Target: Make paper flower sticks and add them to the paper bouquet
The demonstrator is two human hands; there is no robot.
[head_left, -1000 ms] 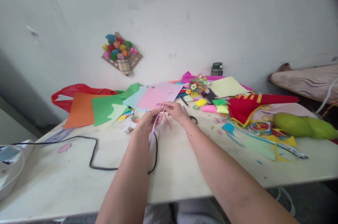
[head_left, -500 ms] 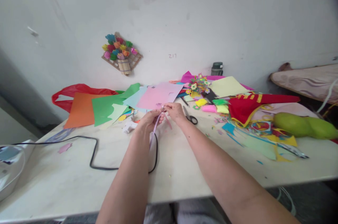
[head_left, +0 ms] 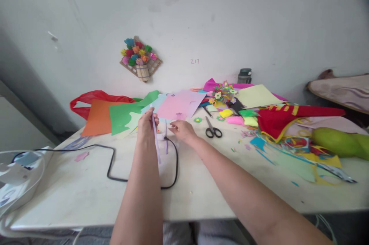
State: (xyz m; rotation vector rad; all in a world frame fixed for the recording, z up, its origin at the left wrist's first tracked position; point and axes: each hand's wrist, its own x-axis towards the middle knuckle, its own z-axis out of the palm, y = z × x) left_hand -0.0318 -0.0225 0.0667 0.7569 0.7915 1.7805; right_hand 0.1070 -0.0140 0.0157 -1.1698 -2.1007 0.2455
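My left hand (head_left: 148,124) is closed around a narrow lilac paper strip (head_left: 156,137), which slants down beside my wrist. A second lilac length (head_left: 166,145) hangs between my hands; whether it joins the first strip is unclear. Just right of it, my right hand (head_left: 183,131) has its fingers loosely bent and slightly apart, with nothing seen in them. Beneath the strips, a white tool (head_left: 162,136) with a black cord (head_left: 176,168) lies on the table, partly covered by the left hand. Black-handled scissors (head_left: 213,131) rest to the right of my right hand.
Orange (head_left: 99,118), green (head_left: 123,118) and pink (head_left: 174,106) paper sheets lie at the back. Farther right are a paper flower bunch (head_left: 222,93), clay packets (head_left: 236,120), red cloth (head_left: 276,122) and paper scraps (head_left: 300,160). A white box (head_left: 29,175) stands at left.
My hands, together on the strip before, have moved apart. The left hand went left and up with the strip; the right hand lowered. The scissors are now uncovered, and the view has shifted left.
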